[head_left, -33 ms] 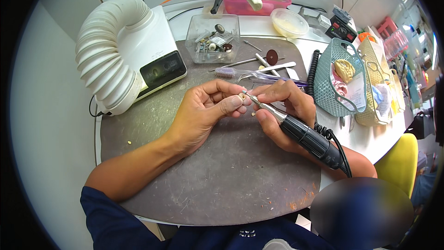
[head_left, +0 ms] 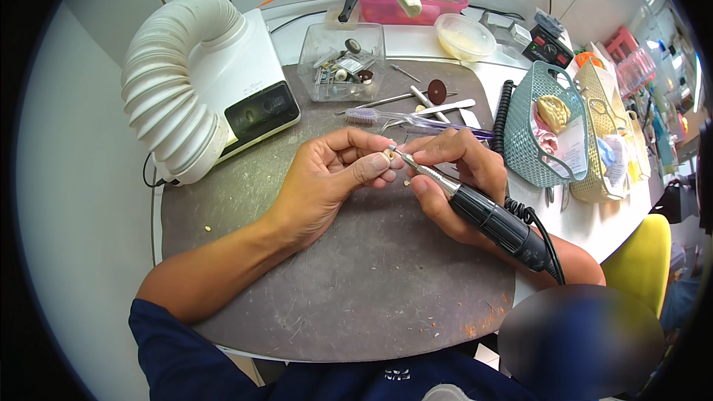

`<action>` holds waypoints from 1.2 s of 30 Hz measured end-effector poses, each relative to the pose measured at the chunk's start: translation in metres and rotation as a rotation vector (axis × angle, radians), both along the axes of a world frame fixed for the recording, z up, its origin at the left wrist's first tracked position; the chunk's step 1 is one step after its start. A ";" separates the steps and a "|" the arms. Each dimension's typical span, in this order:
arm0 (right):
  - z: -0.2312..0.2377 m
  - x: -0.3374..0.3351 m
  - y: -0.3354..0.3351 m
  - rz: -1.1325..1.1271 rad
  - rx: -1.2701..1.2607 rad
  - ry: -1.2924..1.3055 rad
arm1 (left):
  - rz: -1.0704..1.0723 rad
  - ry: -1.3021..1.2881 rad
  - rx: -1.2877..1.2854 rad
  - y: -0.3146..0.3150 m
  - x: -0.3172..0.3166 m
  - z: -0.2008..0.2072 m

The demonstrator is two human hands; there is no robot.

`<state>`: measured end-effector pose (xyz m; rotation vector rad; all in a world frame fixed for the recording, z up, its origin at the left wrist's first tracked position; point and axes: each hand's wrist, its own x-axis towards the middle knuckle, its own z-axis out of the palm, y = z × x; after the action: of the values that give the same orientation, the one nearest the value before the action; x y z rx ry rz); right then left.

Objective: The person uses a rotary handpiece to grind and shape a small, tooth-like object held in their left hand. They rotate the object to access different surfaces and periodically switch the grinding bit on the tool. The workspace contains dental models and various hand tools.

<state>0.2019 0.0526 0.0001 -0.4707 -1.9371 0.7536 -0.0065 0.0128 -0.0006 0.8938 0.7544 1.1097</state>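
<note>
My left hand pinches a small cream, tooth-like piece between thumb and fingertips, and its fingers cover most of it. In my right hand lies a rotary handpiece with a silver nose and a black body, held like a pen. A small pale-tipped bur in its nose meets the piece, or comes very close to it; I cannot tell which. Both hands are close together above the dark grey mat. A coiled black cord runs off the back of the handpiece.
Left stands a white dust extractor with a ribbed hose. Beyond my hands are a clear box of small parts, a purple-bristled brush and a brown disc. Baskets stand right; a person's blurred head fills the lower right.
</note>
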 end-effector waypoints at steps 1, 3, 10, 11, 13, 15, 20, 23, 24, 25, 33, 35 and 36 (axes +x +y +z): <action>0.000 0.000 0.000 -0.003 0.001 -0.002 | 0.000 -0.002 0.001 0.000 0.000 -0.001; 0.000 0.000 0.000 -0.003 0.010 -0.004 | -0.002 -0.006 0.002 0.000 0.000 -0.001; 0.001 -0.001 0.000 0.006 0.008 -0.023 | 0.005 0.002 0.003 0.000 -0.001 0.000; 0.001 -0.001 0.000 0.002 0.000 -0.018 | 0.007 0.004 0.010 0.000 0.000 0.000; 0.002 -0.001 -0.001 -0.004 -0.015 -0.008 | 0.006 0.007 0.005 0.000 0.001 0.002; 0.002 -0.001 -0.001 -0.002 -0.008 -0.014 | 0.007 0.009 0.001 0.000 0.001 0.002; 0.002 0.001 0.001 0.019 0.009 -0.029 | 0.012 0.011 0.012 0.000 0.000 -0.001; 0.001 0.001 -0.002 -0.009 -0.072 -0.005 | 0.031 0.019 0.019 0.000 0.001 0.000; 0.002 0.001 -0.003 -0.014 -0.080 -0.016 | 0.035 0.021 0.021 -0.001 0.001 0.000; 0.002 0.001 -0.003 -0.022 -0.089 -0.028 | 0.037 0.021 0.021 -0.001 0.001 -0.001; 0.001 0.001 0.002 0.023 0.024 -0.021 | 0.034 0.038 -0.005 0.000 0.002 0.002; 0.000 0.000 0.001 0.011 -0.016 -0.005 | 0.036 0.039 0.003 -0.001 0.002 0.001; 0.001 -0.001 -0.001 -0.002 -0.053 0.002 | 0.036 0.041 0.003 0.000 0.002 0.000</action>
<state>0.2006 0.0516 0.0009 -0.5040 -1.9181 0.8049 -0.0048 0.0123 -0.0005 0.9102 0.8055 1.1276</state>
